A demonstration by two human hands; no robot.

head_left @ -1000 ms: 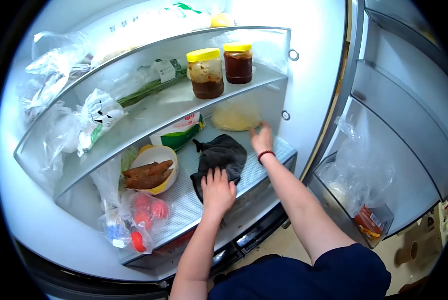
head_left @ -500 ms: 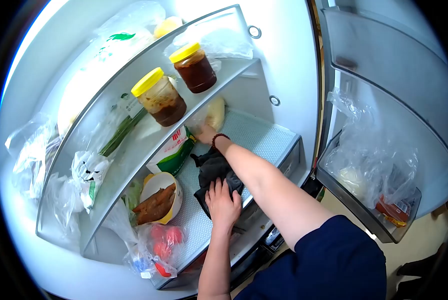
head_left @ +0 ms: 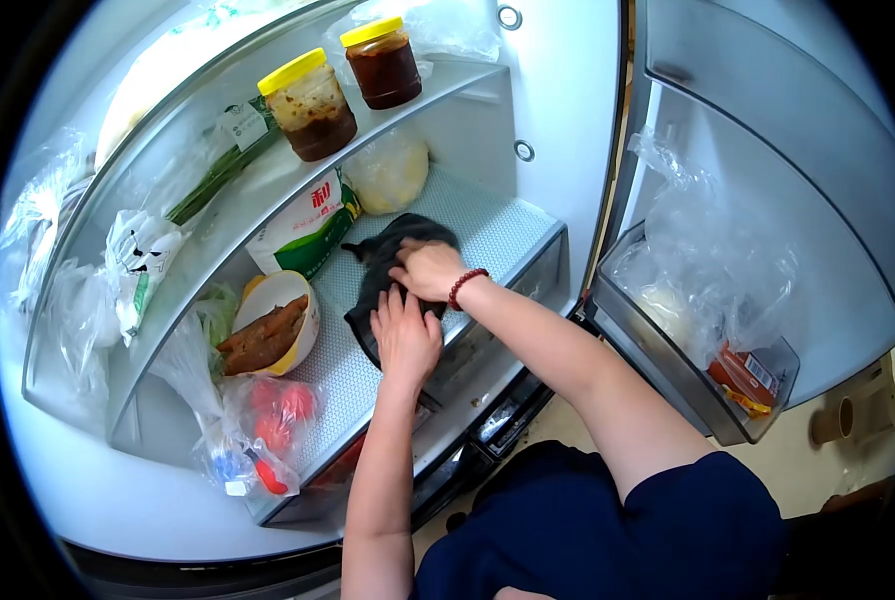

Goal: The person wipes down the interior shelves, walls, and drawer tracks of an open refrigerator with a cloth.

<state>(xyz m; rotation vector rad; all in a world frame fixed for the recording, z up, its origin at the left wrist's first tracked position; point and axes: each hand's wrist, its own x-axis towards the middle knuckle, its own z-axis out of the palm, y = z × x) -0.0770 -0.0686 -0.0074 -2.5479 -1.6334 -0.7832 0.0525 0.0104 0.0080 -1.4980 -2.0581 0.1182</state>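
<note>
A rumpled dark-grey cloth (head_left: 376,278) shows a matt, napped face against the pale, finely dimpled surface of a refrigerator shelf (head_left: 508,215). Smooth yellow plastic lids (head_left: 372,30) cap clear, shiny jars (head_left: 386,78); a glossy white-and-yellow bowl (head_left: 308,335) contrasts with rough-skinned brown roots (head_left: 265,337). Thin, crinkled clear plastic bags (head_left: 713,270) glint, while navy fabric clothing (head_left: 708,515) looks matt and smooth beads form a dark-red bracelet (head_left: 458,290).

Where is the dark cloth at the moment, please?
In the head view, the dark cloth lies near the centre on the lower shelf, under the left hand and right hand, to the right of the bowl.
</note>
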